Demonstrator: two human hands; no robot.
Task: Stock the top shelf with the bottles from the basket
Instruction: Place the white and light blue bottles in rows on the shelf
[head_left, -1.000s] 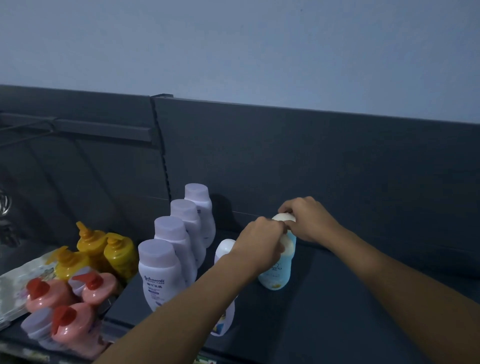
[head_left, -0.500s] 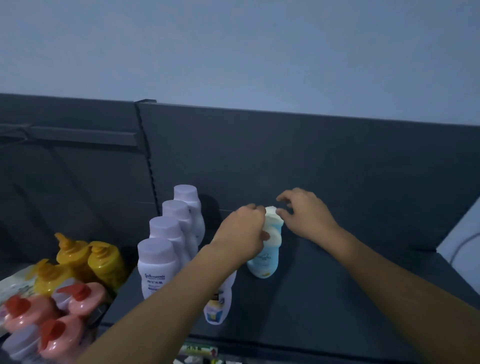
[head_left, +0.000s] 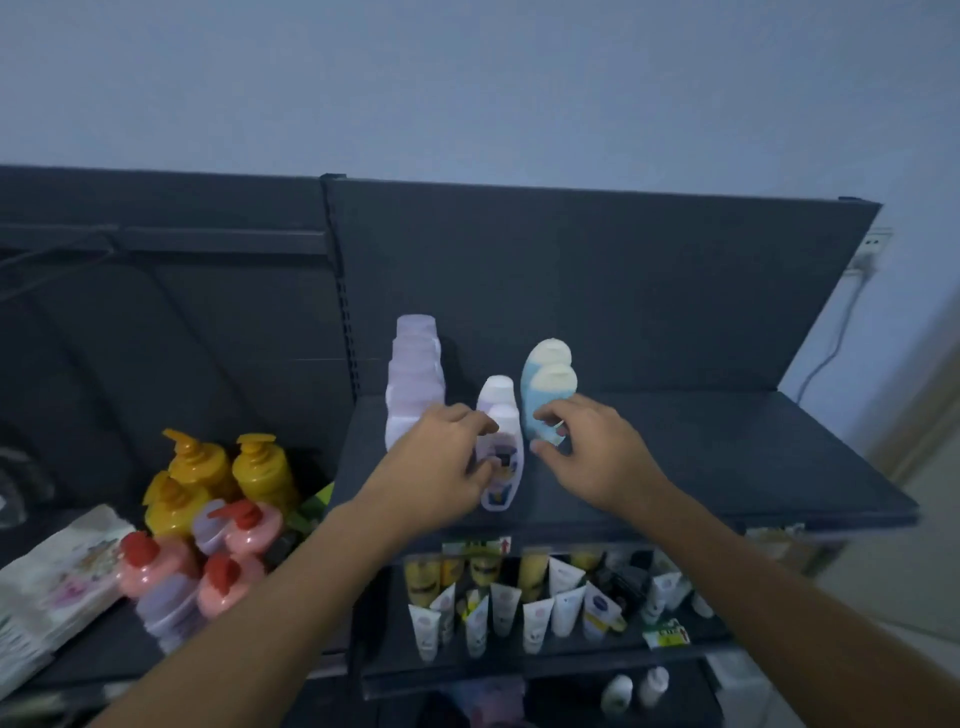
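My left hand curls round the white bottle and my right hand pinches the blue bottle low down, both upright on the top shelf, I reckon to line them up beside the lilac-capped bottles. The hands sit close but apart, each bottle just ahead of its own fingers; the basket is out of sight

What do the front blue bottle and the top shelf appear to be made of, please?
Front blue bottle: probably plastic, smooth moulded curves, matte cream cap. Top shelf: likely painted metal, a thin flat dark panel with a dull finish.
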